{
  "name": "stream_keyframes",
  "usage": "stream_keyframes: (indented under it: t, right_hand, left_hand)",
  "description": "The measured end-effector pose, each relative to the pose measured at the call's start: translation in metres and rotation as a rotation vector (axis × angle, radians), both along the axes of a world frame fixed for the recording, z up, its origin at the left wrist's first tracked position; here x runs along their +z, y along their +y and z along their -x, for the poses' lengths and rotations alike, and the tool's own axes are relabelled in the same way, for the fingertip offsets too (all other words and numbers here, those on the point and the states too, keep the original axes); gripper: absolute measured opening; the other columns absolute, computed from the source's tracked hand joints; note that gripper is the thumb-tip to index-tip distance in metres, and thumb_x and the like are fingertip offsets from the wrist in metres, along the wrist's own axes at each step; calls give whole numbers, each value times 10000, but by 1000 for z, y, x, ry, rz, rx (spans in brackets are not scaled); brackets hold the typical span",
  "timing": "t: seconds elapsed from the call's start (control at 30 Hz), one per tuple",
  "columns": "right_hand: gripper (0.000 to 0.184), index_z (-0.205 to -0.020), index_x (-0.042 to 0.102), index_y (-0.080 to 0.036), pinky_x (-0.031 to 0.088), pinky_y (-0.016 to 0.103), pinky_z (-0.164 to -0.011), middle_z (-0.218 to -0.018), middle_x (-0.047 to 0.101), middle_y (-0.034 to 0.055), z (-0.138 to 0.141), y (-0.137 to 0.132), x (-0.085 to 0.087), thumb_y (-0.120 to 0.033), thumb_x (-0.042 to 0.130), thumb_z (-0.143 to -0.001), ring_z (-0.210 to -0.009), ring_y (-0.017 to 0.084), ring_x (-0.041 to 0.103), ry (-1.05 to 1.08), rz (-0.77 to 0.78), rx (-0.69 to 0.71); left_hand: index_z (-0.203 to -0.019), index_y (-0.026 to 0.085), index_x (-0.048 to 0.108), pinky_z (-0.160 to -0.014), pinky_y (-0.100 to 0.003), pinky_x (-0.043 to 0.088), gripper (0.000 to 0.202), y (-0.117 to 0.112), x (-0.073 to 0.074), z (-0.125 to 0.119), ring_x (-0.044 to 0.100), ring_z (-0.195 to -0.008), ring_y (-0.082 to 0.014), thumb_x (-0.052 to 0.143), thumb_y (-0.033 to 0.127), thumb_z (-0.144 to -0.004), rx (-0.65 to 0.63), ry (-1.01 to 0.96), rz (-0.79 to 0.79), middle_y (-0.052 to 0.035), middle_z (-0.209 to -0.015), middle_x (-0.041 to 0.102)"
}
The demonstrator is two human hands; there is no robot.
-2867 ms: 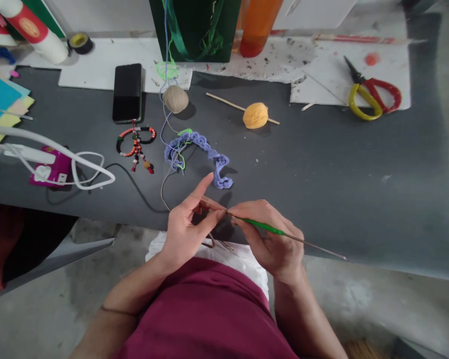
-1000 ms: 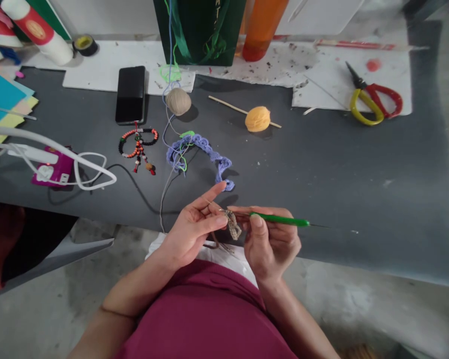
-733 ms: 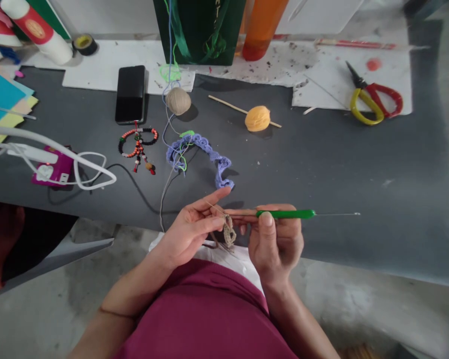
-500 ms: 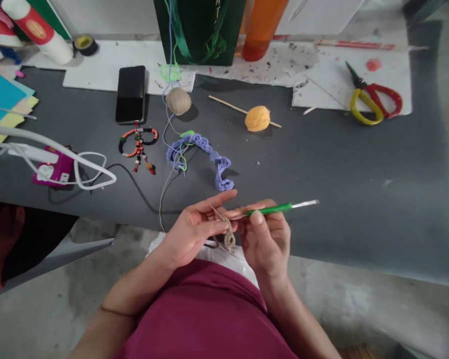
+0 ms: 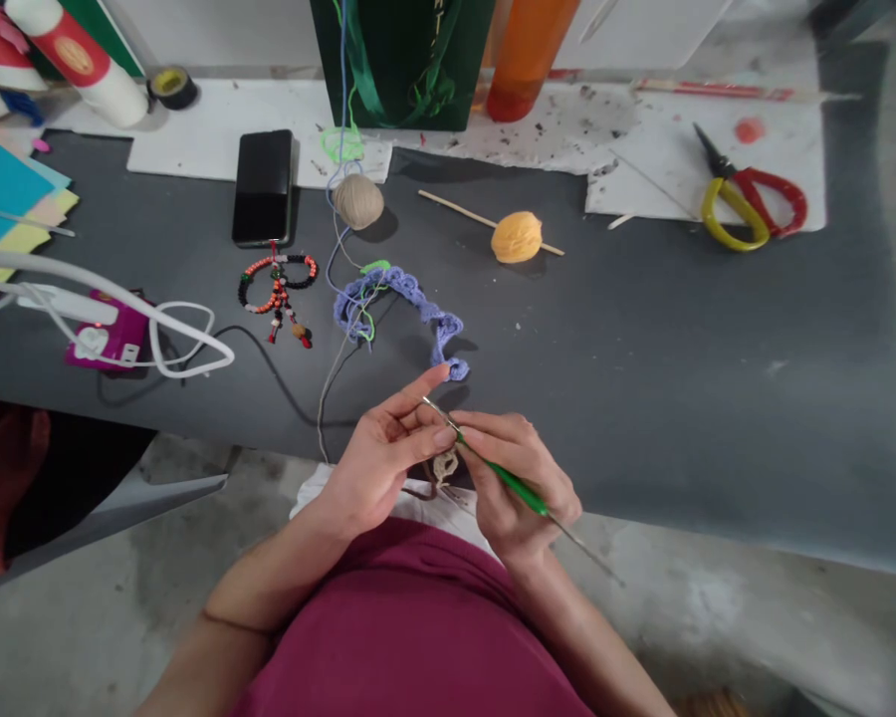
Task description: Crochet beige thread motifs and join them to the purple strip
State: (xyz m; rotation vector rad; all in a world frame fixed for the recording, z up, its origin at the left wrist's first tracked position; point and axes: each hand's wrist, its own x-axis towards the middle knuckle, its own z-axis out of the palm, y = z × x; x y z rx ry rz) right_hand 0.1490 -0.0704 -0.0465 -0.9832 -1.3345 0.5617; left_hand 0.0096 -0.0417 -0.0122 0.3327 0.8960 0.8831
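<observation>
Between left hand (image 5: 380, 463) and right hand (image 5: 515, 488), a beige crochet piece (image 5: 444, 465).

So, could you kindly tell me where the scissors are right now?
In the head view, the yellow-and-red-handled scissors lie at the far right on paint-spotted white paper, to the right of the orange yarn ball.

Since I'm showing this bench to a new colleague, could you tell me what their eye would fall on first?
The green crochet hook in the right hand stands out at centre front, over a small beige crocheted piece by the left hand. Above lies a wavy periwinkle crocheted strip.
</observation>
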Motion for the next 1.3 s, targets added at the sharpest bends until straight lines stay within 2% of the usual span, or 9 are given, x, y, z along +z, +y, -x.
stream_keyframes:
  t: [0.17,0.33,0.43,0.63,0.73,0.87,1.0,1.13,1.3]
  right_hand:
    - [129,-1030,796,-288,637,348,-713,-907,842,15,8,-4,-1,-196,730,-969,-793,192,790,319,218,-9]
    - [68,-1016,757,-255,603,294,-588,-850,803,9,1,-9,1,-260,692,-997,-626,149,733,145,252,-163]
    - [86,-991,727,-251,564,269,-512,-798,753,-8,-5,-11,4,-310,669,-1012,-534,123,667,109,283,-196]
    - [123,-980,675,-272,571,291,-515,-640,729,-39,-11,-4,11,-386,663,-1025,-503,154,679,448,458,75]
    - [165,-943,697,-275,586,301,-531,-622,735,-44,-8,1,12,-432,720,-985,-473,149,664,651,554,189]
    - [180,-875,756,-279,641,301,-619,-745,805,-21,2,5,10,-433,848,-876,-612,156,745,758,562,228]
    - [142,-876,780,-296,669,320,-726,-831,838,-20,9,8,5,-401,872,-855,-711,158,781,791,534,128]
    - [135,-884,785,-297,645,289,-665,-798,824,-32,7,11,3,-396,871,-855,-672,144,759,811,554,118]
    - [158,-865,783,-284,609,239,-653,-799,825,-30,5,11,6,-400,888,-838,-678,121,750,796,565,92]
  left_hand:
    - [-1270,249,799,-782,-240,532,615,1,-2,2,614,-690,-75,970,197,-682,-49,-33,11,48,-738,691]
    - [-1236,260,817,-767,-234,528,554,0,-3,5,601,-648,-62,948,186,-702,-63,-22,28,63,-695,661]
    - [-1176,272,840,-838,-256,546,491,1,-3,6,585,-624,-50,934,167,-706,-87,-50,9,73,-689,653]
    - [-1062,279,876,-881,-300,541,422,6,1,10,706,-789,-132,967,239,-651,-224,-143,25,-13,-856,809]
    - [-1042,264,881,-789,-300,533,417,5,1,8,692,-781,-153,971,249,-636,-257,-133,12,-49,-897,826]
    - [-1218,287,828,-725,-272,518,510,-1,1,2,623,-718,-120,917,220,-721,-155,112,-138,4,-794,754]
    - [-1433,290,698,-886,-305,564,678,-6,1,-1,669,-853,-149,865,196,-783,-47,387,-337,2,-887,751]
    - [-1502,285,632,-935,-327,571,762,-6,-2,-1,682,-900,-159,863,196,-781,-60,387,-359,-20,-996,763]
    - [-1566,283,548,-929,-344,577,752,-9,-6,3,682,-878,-166,832,339,-872,-21,430,-398,-7,-921,742]
